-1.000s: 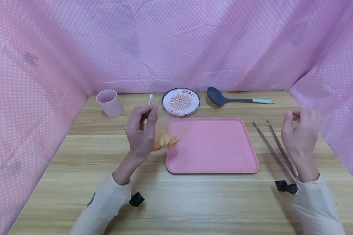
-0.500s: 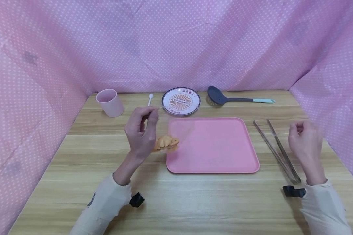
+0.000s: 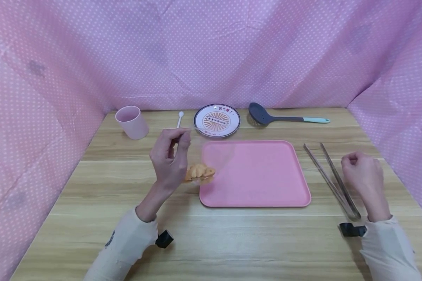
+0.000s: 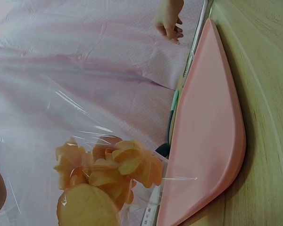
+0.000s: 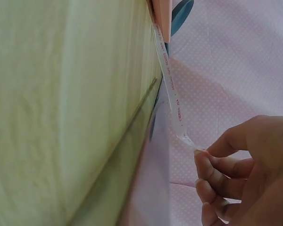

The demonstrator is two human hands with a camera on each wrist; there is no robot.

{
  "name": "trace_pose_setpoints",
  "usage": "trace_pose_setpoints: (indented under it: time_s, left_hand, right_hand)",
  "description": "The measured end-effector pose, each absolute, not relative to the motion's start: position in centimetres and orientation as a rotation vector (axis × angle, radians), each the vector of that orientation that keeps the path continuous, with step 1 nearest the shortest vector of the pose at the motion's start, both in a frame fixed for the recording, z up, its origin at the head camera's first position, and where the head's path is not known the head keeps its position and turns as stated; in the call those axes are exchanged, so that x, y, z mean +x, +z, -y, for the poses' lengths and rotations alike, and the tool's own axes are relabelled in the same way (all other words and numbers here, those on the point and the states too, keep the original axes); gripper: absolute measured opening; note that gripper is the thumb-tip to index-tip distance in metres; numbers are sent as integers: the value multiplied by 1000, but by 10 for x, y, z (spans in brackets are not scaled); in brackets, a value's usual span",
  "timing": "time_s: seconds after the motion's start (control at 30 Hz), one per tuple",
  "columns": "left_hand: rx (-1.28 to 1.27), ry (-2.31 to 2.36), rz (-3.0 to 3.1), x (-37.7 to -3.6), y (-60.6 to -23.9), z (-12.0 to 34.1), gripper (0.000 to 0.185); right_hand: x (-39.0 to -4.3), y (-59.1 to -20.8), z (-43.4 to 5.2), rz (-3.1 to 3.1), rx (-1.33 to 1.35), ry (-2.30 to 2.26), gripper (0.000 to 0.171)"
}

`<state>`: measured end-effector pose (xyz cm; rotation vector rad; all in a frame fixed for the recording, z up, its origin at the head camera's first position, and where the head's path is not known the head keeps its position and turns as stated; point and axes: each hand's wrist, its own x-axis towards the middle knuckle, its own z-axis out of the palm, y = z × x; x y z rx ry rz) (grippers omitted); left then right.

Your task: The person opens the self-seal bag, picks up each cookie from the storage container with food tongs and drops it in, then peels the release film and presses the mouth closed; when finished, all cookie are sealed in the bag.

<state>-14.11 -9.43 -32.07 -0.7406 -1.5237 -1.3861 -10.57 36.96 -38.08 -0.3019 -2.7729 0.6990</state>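
My left hand [image 3: 169, 156] pinches the top edge of a clear plastic bag, which hangs over the left side of the pink tray [image 3: 256, 175]. Inside the bag, orange-brown cookies [image 4: 111, 176] of flower and round shapes show in the left wrist view; the head view has the cookies [image 3: 198, 171] low beside my left wrist. My right hand [image 3: 363, 171], held beside the metal tongs [image 3: 332, 181], has a thin clear plastic strip [image 5: 169, 80] with red lettering between thumb and forefinger. The strip's far end is hard to make out.
At the back left stand a pink cup [image 3: 133, 123] and a small white spoon [image 3: 180, 119]. A patterned plate [image 3: 217, 121] and a dark skimmer [image 3: 285, 118] with a mint handle lie along the back. Pink dotted cloth [image 3: 211, 54] encloses the table.
My right hand has moved down towards the near edge, then slightly left, uncovering the tongs' near end. My left hand and the bag stay nearly still.
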Motion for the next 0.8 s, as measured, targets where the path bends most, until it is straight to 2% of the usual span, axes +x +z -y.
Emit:
trace_pose_setpoints:
  time_s: [0.13, 0.53, 0.8]
  left_hand:
    - [-750, -1397, 1516, -141, -321, 94, 24]
    - [-758, -1374, 1529, -141, -321, 94, 26]
    - [-762, -1362, 1537, -141, -321, 94, 23]
  right_hand:
    - [-104, -381, -374, 2813, -315, 664, 34]
    - [-99, -376, -379, 2820, -351, 584, 39]
    - [-99, -377, -384, 2848, -342, 524, 29]
